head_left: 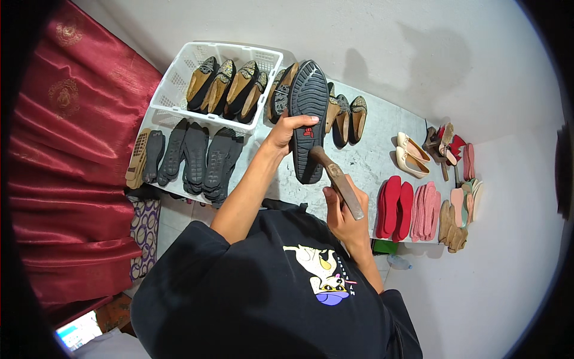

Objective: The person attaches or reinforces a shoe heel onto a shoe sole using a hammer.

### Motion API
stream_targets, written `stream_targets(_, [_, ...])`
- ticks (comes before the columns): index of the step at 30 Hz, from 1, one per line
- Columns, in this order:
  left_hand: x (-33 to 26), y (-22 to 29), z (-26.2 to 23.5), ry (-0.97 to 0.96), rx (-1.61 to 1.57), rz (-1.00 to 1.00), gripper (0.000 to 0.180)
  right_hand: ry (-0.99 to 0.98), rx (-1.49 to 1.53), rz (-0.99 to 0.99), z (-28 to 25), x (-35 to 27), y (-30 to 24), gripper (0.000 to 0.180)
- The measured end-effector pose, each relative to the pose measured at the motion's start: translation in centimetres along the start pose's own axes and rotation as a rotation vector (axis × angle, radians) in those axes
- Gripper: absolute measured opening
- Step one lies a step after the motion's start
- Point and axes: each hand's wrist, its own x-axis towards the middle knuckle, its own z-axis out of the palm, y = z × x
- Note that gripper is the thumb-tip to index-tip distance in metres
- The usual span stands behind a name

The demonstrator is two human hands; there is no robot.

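Pinching the black sole [309, 90], left fingers [301, 122] seem hooked behind it; right fingers [331, 200] clasp a hammer [338, 181].

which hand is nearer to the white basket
Left. The left hand, holding the black shoe, is just right of the white basket; the right hand, gripping the hammer, is farther right.
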Motion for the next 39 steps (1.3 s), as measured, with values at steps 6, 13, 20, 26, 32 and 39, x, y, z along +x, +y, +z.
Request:
stream_targets(6, [0.0,-0.6,-0.5,-0.016,0.026,-0.004,0.041,0.008,0.052,0.006,0.1,-0.2,0.0,0.012])
stream_targets(13, [-0.4,-1.1,0.1,0.015,0.032,-0.021,0.047,-0.033,0.013,-0.009,0.3,-0.7,-0.2,0.014])
stream_targets(20, [-0.3,-1.3,0.8,0.000,0.047,0.033,0.042,-0.049,0.041,-0.002,0.4,-0.2,-0.7,0.018])
stream_targets(26, [-0.1,-1.2,0.5,0.005,0.057,0.028,0.044,-0.036,0.054,0.033,0.4,0.5,-0.6,0.017])
stream_targets(32, [-0.7,-1.2,1.0,0.014,0.098,0.035,0.046,-0.025,-0.001,-0.032,0.5,0.7,-0.9,0.017])
stream_targets(39, [-0.8,-1.5,1.0,0.008,0.107,0.014,0.049,-0.017,0.028,-0.004,0.7,1.0,-0.4,0.017])
